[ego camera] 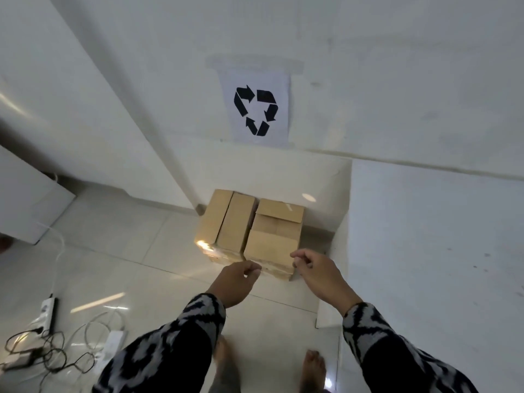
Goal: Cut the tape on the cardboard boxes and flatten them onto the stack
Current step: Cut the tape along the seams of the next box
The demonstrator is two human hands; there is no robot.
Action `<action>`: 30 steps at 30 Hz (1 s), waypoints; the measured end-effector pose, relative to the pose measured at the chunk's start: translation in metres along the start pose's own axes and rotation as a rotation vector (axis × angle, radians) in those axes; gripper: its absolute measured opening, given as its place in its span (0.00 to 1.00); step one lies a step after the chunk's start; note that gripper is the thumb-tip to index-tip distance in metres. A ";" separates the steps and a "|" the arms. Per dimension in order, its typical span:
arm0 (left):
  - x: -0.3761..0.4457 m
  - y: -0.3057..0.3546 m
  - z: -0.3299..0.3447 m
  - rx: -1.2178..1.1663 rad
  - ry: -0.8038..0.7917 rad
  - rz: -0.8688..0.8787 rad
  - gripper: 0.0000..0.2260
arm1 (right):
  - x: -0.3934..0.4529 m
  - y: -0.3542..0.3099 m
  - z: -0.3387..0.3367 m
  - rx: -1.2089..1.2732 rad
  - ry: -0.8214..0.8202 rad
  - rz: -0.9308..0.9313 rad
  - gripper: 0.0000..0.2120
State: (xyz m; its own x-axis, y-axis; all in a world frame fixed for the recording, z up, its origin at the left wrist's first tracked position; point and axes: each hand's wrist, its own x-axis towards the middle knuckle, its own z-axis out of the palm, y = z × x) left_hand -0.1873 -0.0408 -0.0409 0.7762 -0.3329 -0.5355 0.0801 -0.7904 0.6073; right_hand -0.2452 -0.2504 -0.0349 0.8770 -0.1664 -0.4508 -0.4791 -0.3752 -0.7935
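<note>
A stack of flattened brown cardboard boxes (249, 231) lies on the tiled floor against the white wall, below a paper recycling sign (256, 110). The top layer shows two flat pieces side by side, the right one with a folded flap. My left hand (238, 282) hovers just in front of the stack's near edge, fingers loosely curled and holding nothing. My right hand (317, 272) hangs above the stack's near right corner, fingers also loosely curled and empty. No cutter or uncut box is in view.
A white ledge or cabinet (425, 236) rises on the right beside the stack. Power strips and tangled cables (51, 344) lie on the floor at lower left. A white panel (28, 199) stands at the left. My bare feet (313, 370) are near the bottom edge.
</note>
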 end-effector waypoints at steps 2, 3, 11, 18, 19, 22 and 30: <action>0.032 -0.023 -0.016 -0.004 -0.055 0.012 0.11 | 0.026 -0.005 0.020 -0.010 -0.008 0.049 0.10; 0.047 -0.034 -0.022 -0.006 -0.087 0.014 0.11 | 0.039 -0.006 0.030 -0.014 -0.011 0.080 0.10; 0.182 -0.109 -0.032 -0.041 -0.173 -0.036 0.12 | 0.143 0.033 0.088 0.104 0.132 0.403 0.07; 0.297 -0.174 0.041 0.018 -0.237 -0.187 0.26 | 0.251 0.147 0.134 0.093 0.144 0.665 0.18; 0.315 -0.184 0.053 0.005 -0.197 -0.187 0.29 | 0.270 0.164 0.140 0.087 0.168 0.670 0.23; 0.366 -0.207 0.090 -0.007 -0.055 -0.133 0.30 | 0.319 0.209 0.156 0.164 0.257 0.696 0.37; 0.429 -0.221 0.139 0.049 0.057 -0.307 0.26 | 0.370 0.278 0.172 0.406 0.310 0.680 0.39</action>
State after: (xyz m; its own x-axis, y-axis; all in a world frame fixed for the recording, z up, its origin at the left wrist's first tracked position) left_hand 0.0407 -0.0800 -0.4863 0.7541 -0.0462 -0.6551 0.2873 -0.8738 0.3923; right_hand -0.0601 -0.2595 -0.4927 0.3355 -0.5021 -0.7971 -0.8298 0.2430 -0.5024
